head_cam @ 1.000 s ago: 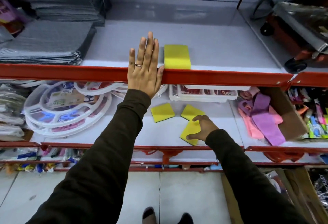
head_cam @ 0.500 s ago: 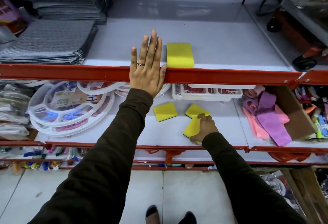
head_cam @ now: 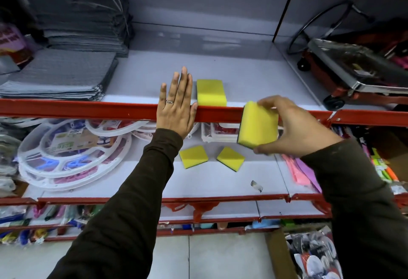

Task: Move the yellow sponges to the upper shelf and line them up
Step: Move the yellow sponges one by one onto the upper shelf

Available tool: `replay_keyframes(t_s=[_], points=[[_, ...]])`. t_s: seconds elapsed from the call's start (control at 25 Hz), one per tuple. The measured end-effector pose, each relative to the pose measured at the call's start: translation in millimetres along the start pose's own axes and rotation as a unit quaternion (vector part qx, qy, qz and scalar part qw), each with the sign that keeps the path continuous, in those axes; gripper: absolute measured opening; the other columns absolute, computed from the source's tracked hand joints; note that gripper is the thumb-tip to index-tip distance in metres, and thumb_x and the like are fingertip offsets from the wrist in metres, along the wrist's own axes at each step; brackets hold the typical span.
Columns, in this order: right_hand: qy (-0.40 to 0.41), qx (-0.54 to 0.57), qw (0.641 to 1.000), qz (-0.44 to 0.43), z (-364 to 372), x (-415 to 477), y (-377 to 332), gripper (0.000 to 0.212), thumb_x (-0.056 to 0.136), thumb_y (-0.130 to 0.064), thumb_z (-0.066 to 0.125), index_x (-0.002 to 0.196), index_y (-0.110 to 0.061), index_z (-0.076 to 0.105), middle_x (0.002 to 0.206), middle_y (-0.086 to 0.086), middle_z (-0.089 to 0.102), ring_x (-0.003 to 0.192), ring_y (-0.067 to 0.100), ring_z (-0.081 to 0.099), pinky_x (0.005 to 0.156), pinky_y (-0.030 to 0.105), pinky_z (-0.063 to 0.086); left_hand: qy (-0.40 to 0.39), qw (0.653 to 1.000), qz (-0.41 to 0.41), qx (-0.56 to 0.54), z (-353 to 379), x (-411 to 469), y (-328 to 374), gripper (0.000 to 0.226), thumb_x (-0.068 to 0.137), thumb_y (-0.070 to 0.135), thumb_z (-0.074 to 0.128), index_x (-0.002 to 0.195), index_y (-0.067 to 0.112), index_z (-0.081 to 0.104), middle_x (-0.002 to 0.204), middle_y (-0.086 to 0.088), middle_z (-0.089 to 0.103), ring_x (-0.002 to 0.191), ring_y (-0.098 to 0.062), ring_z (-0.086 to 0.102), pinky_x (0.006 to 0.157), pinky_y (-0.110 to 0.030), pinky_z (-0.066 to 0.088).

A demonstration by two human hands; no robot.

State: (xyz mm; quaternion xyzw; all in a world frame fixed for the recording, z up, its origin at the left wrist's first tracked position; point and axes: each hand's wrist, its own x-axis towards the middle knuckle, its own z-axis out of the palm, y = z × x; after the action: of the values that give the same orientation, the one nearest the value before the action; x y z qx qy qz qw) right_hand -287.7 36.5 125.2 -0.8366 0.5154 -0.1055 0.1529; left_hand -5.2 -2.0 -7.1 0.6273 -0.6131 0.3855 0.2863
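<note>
One yellow sponge (head_cam: 211,92) lies on the upper shelf (head_cam: 254,75) just behind its red front edge. My left hand (head_cam: 176,104) rests flat and open on that edge, touching the sponge's left side. My right hand (head_cam: 293,124) grips a second yellow sponge (head_cam: 258,124) in the air, in front of the red edge and right of the first sponge. Two more yellow sponges (head_cam: 193,156) (head_cam: 231,158) lie on the lower shelf (head_cam: 220,181) below.
Stacks of grey cloths (head_cam: 59,75) fill the upper shelf's left side; a folded red trolley (head_cam: 353,73) sits at its right. White round plastic hangers (head_cam: 66,152) and pink cloths (head_cam: 302,172) flank the lower sponges. A white tray (head_cam: 218,133) stands behind them.
My right hand closed on a sponge on the lower shelf and lifted it up and right to the level of the upper shelf's edge. My left hand stayed in place.
</note>
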Motion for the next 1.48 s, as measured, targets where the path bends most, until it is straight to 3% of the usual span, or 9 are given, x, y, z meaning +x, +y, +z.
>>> replay_keyframes(t_s=[0.24,0.36,0.48,0.76,0.92,1.08,1.24,1.32,1.48], points=[[0.051,-0.047,0.996,-0.049,-26.8,103.7,-7.9,0.094,0.054,-0.035,0.090,0.135,-0.020,0.044,0.132,0.011,0.050,0.122,0.027,0.049,0.095,0.029,0.038,0.008,1.000,-0.004,-0.013,1.5,-1.5,-1.3,0.067,0.104,0.039,0.017,0.159,0.008,-0.006,0.167,-0.012,-0.001,0.155,-0.022,-0.011,0.125,-0.041,-0.007],[0.002,-0.075,0.997,-0.025,-12.8,148.5,5.9,0.090,0.056,-0.031,0.089,0.135,-0.021,0.047,0.134,0.011,0.049,0.123,0.029,0.050,0.097,0.030,0.042,0.022,0.999,-0.004,-0.023,4.6,-0.7,-2.1,0.067,0.105,0.039,0.015,0.158,0.007,-0.009,0.165,-0.010,-0.017,0.154,-0.020,-0.015,0.125,-0.040,-0.007],[-0.079,-0.092,0.992,-0.015,1.8,167.4,18.3,0.086,0.055,-0.031,0.087,0.133,-0.029,0.049,0.135,0.006,0.049,0.122,0.026,0.050,0.098,0.036,0.046,0.023,1.000,-0.005,-0.020,6.7,-0.8,-1.3,0.067,0.104,0.039,0.015,0.158,0.006,-0.008,0.165,-0.011,-0.018,0.154,-0.021,-0.015,0.126,-0.040,-0.008],[-0.138,-0.060,0.988,-0.036,0.4,173.6,15.3,0.075,0.059,-0.029,0.083,0.126,-0.042,0.051,0.144,-0.004,0.046,0.130,0.021,0.045,0.100,0.031,0.042,0.021,1.000,-0.008,-0.010,6.2,0.1,-1.3,0.067,0.104,0.039,0.014,0.158,0.007,-0.009,0.165,-0.010,-0.018,0.154,-0.021,-0.016,0.125,-0.040,-0.011],[-0.076,0.015,0.996,-0.045,-12.5,141.1,14.8,0.077,0.063,-0.026,0.083,0.131,-0.039,0.051,0.146,-0.004,0.044,0.136,0.019,0.041,0.107,0.037,0.042,0.019,1.000,-0.004,-0.011,5.7,1.1,-1.3,0.068,0.104,0.039,0.016,0.158,0.008,-0.010,0.165,-0.009,-0.017,0.154,-0.020,-0.016,0.125,-0.040,-0.011],[0.043,0.172,0.979,-0.105,1.3,65.0,20.1,0.064,0.065,-0.026,0.082,0.122,-0.038,0.057,0.130,-0.010,0.053,0.122,0.010,0.053,0.100,0.034,0.049,0.013,1.000,-0.003,-0.012,5.2,1.4,-1.4,0.067,0.104,0.039,0.016,0.158,0.009,-0.008,0.165,-0.014,0.006,0.154,-0.020,-0.014,0.126,-0.041,-0.011],[-0.160,0.165,0.972,-0.039,72.7,7.1,23.9,0.057,0.060,-0.046,0.083,0.112,-0.045,0.058,0.119,-0.025,0.060,0.107,0.000,0.060,0.079,0.022,0.056,0.012,1.000,0.002,-0.011,7.1,0.1,-2.2,0.068,0.104,0.039,0.019,0.159,0.008,-0.005,0.162,-0.015,0.013,0.155,-0.026,0.001,0.125,-0.040,-0.012],[-0.235,0.127,0.964,0.008,121.0,11.7,24.5,0.061,0.061,-0.048,0.084,0.115,-0.038,0.060,0.122,-0.014,0.061,0.105,0.010,0.062,0.078,0.020,0.052,0.012,1.000,0.001,-0.006,8.7,-0.7,-1.4,0.067,0.103,0.039,0.020,0.159,0.008,-0.001,0.162,-0.015,0.014,0.151,-0.029,0.011,0.125,-0.040,-0.012],[-0.203,0.086,0.974,0.043,210.9,64.8,15.4,0.073,0.070,-0.045,0.080,0.132,-0.022,0.050,0.133,0.011,0.055,0.120,0.028,0.055,0.100,0.033,0.045,0.003,1.000,0.003,0.011,10.5,0.1,-2.1,0.065,0.103,0.038,0.022,0.158,0.007,0.008,0.162,-0.015,0.016,0.151,-0.028,0.012,0.124,-0.041,-0.011]])
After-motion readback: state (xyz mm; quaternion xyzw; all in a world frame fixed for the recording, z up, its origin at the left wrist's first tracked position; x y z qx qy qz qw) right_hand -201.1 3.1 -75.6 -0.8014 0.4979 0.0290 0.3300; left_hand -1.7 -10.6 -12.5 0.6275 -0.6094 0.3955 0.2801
